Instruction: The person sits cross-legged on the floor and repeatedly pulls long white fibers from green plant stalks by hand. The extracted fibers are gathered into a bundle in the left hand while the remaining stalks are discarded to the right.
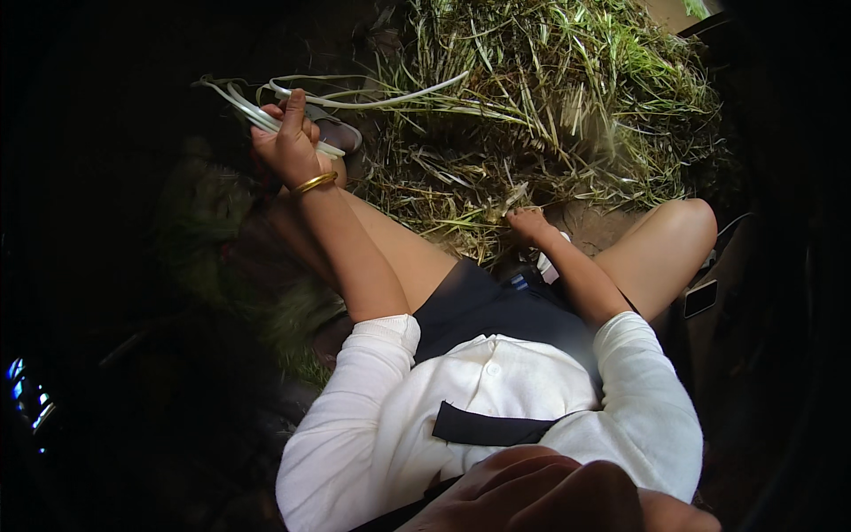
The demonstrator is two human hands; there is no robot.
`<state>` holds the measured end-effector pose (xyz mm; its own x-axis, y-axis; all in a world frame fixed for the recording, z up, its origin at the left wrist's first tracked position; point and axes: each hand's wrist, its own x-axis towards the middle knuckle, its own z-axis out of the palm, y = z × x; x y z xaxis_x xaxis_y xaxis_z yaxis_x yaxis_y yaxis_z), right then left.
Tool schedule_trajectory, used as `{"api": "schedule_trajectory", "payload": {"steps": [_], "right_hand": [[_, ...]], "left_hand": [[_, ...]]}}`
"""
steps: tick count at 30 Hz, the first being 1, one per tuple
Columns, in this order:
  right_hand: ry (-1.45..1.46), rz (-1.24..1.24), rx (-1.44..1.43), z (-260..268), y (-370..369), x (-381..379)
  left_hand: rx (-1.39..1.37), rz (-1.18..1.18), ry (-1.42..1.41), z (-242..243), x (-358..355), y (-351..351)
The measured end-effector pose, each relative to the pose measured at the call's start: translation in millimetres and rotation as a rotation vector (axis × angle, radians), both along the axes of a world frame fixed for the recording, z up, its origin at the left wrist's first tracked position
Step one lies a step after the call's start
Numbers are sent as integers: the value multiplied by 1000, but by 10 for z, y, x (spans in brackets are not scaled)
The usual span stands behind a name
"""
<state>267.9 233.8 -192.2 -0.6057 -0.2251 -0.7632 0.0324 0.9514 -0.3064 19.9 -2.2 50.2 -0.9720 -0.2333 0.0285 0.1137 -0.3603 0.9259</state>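
Raised at the upper left, my left hand [287, 136] is closed around several long, smooth white plant stalks [249, 110]. One white stalk [392, 101] curves out to the right from beside the thumb, along with thin green leaves. Lower down, between my knees, my right hand [528, 225] rests at the near edge of a large heap of green and dried grass-like leaves and stems [518, 126]. Its fingers are curled and partly hidden, so whether they grip a stem I cannot tell.
My bent legs spread around the heap, with a shoe [346, 136] under my left hand. A phone [701, 298] lies beyond my right knee, near a thin pale cord [734, 223]. More green leaves [292, 326] lie in shadow at the left.
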Motion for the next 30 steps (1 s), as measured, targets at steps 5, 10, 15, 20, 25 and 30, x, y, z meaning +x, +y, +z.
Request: {"api": "schedule_trajectory", "payload": {"steps": [5,10,15,20,25,30], "right_hand": [[914,-278,-223,1024,-176,-621],[573,-488,-311,1560,-193,-814],[569,-166,-84,1516,-226,-784],[845,-465,-294,1249,-154,-906],[388,-395,-513,1034,-196,-1067],[585,-547,-683,1071,-324,-1189]], "left_hand": [[29,-31,-70,-143,40,148],[-2,-67,-105,-238,87,215],[-12,-108,-152,-216,81,230],[14,-102,-171,-193,118,305],[92,-214,-197,-343,82,339],[-120,-284,-429,-925,260,696]]}}
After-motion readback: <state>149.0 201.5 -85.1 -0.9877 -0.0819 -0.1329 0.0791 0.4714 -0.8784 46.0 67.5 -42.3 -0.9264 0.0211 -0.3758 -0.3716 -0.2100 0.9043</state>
